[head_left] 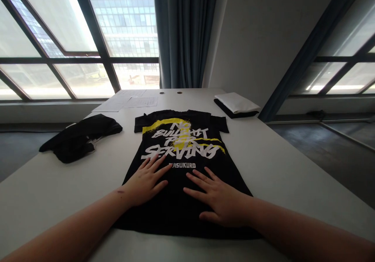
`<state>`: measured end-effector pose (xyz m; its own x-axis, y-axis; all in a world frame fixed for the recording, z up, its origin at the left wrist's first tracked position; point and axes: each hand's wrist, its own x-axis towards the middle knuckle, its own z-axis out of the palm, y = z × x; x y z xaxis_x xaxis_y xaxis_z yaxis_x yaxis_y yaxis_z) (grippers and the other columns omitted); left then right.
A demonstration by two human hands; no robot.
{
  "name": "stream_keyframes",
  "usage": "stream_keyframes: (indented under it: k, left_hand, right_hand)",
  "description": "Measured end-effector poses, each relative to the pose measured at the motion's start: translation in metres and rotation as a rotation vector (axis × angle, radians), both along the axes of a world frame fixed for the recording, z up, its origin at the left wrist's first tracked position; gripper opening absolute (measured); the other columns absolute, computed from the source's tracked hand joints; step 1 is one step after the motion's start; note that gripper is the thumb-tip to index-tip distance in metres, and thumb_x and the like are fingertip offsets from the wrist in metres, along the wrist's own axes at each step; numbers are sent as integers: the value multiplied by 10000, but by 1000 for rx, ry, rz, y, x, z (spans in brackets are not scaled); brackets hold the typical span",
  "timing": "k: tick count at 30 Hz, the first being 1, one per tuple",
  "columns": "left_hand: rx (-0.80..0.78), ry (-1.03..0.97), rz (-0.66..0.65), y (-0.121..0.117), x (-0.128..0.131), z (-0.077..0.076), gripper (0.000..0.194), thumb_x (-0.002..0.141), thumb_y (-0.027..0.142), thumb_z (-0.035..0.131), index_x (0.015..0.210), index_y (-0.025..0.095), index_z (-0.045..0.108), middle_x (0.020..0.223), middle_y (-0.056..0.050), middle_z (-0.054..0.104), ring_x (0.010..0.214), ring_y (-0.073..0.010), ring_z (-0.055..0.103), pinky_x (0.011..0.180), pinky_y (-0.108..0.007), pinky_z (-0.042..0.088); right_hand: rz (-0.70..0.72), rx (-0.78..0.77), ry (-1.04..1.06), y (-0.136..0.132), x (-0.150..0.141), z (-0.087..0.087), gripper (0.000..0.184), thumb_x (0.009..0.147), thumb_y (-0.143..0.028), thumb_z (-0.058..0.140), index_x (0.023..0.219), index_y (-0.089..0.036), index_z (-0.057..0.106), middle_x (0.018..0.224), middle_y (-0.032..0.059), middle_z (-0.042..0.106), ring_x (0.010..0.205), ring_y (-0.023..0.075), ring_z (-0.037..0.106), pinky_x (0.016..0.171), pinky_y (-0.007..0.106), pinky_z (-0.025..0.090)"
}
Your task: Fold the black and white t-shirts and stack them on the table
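A black T-shirt [175,207] lies spread out on the white table, its collar end away from me and its hem toward me. White lettering and yellow streaks cover its upper part. My left hand [146,180] rests flat on the left side of the shirt, fingers spread just below the large lettering and by the smaller line of print. On the right half, lower down, my right hand [216,197] lies with its fingers apart, pointing up and to the left. Neither hand grips any cloth.
To the left on the table [79,188] is a crumpled black garment [84,135]. Printed paper sheets [125,101] lie at the back left. A folded white cloth [236,102] sits on a folded black one [233,114] at the back right. Beyond hangs a dark curtain [184,35] beside windows.
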<state>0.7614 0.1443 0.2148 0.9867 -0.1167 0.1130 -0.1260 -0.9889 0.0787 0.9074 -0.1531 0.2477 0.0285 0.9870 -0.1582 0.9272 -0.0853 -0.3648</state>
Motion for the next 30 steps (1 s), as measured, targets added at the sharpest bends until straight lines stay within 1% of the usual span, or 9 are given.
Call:
stream_keyframes:
  k: [5, 9, 13, 15, 17, 19, 22, 26, 30]
  left_hand:
    - [29, -1, 5, -1, -16, 2, 590, 1096, 526, 443, 1665, 418, 327, 1761, -16, 241, 1621, -335, 234, 1295, -601, 276]
    - [53, 3, 30, -7, -30, 2, 608, 1084, 533, 468, 1664, 421, 326, 1758, -12, 245, 1615, -342, 250, 1286, -606, 296]
    - [70, -19, 70, -16, -47, -1, 628, 1073, 542, 488, 1666, 433, 311, 1759, -5, 243, 1611, -351, 259, 1278, -606, 315]
    - [79, -18, 81, -21, -55, -2, 637, 1073, 545, 484, 1671, 435, 293, 1759, -8, 240, 1609, -353, 263, 1273, -607, 323]
    - [87, -5, 92, -26, -63, -2, 641, 1076, 548, 470, 1676, 431, 277, 1758, -18, 240, 1608, -360, 265, 1262, -620, 336]
    - [89, 2, 101, -30, -69, -2, 640, 1075, 550, 464, 1676, 427, 282, 1755, -24, 250, 1603, -368, 275, 1252, -630, 346]
    - [81, 13, 117, -35, -75, 1, 622, 1063, 571, 473, 1656, 426, 351, 1741, -24, 297, 1585, -377, 320, 1240, -635, 360]
    - [54, 7, 217, -40, -62, 16, 546, 1063, 594, 437, 1563, 397, 531, 1653, -46, 473, 1483, -363, 483, 1168, -588, 462]
    - [46, -44, 293, -34, 1, 37, 520, 1061, 569, 443, 1464, 306, 639, 1589, -98, 532, 1403, -343, 552, 1170, -532, 461]
  right_hand:
    - [56, -17, 73, -2, -5, 8, 926, 896, -619, 741, 1677, -308, 353, 1755, 174, 108, 1609, 477, 85, 1213, 789, -5]
    - [134, 4, 124, -5, -11, 12, 870, 917, -615, 715, 1665, -323, 382, 1752, 163, 147, 1607, 475, 114, 1204, 802, -9]
    - [183, 75, 192, -8, 3, 11, 777, 992, -618, 620, 1666, -307, 392, 1754, 134, 199, 1618, 387, 187, 1284, 670, 113]
    - [77, 171, 177, -8, 25, 5, 726, 1052, -609, 509, 1678, -269, 371, 1763, 115, 194, 1630, 326, 178, 1309, 567, 184]
    - [-104, 249, 73, -7, 50, -5, 711, 1075, -609, 443, 1680, -242, 372, 1768, 108, 184, 1639, 317, 139, 1319, 548, 173]
    - [-260, 218, -41, -5, 72, -17, 721, 1075, -615, 429, 1682, -232, 367, 1765, 119, 197, 1635, 332, 156, 1319, 558, 177]
    - [-340, 103, -150, -7, 85, -31, 761, 1062, -654, 417, 1679, -210, 376, 1744, 152, 256, 1615, 351, 231, 1311, 552, 223]
    - [-358, 84, -258, -11, 70, -32, 800, 1028, -700, 454, 1656, -205, 429, 1714, 170, 330, 1567, 381, 345, 1276, 551, 312]
    - [-374, 183, -329, 11, 70, -11, 654, 1059, -623, 430, 1497, -183, 634, 1573, 180, 544, 1444, 354, 516, 1215, 502, 407]
